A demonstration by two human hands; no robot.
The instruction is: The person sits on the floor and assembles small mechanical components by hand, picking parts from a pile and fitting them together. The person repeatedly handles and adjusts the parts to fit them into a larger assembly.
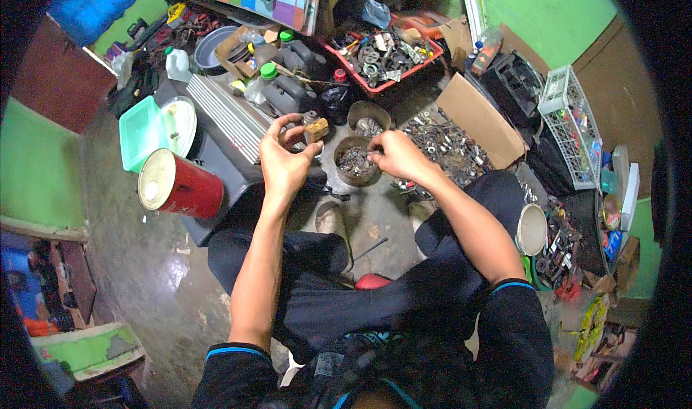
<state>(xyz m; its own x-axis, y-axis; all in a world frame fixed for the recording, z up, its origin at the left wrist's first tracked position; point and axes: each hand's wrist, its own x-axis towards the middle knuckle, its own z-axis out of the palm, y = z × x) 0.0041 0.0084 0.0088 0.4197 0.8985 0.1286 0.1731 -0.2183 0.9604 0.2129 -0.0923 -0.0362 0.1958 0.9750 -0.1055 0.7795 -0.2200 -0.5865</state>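
Observation:
My left hand [282,158] is raised over the floor and grips a small brownish metal part [315,128] between thumb and fingers. My right hand [396,154] reaches into a round tin [356,162] full of small nuts and bolts, its fingers pinched together among the pieces. I cannot tell what it pinches. A second round tin [368,117] of hardware stands just behind the first. I sit low, with my dark-trousered legs spread to either side of the tins.
A flat cardboard box [461,131] holds several loose metal parts at the right. A red tray [384,55] of hardware sits behind. A red can [180,185] lies on its side at left, beside a green lidded box [142,131] and dark jugs [285,91].

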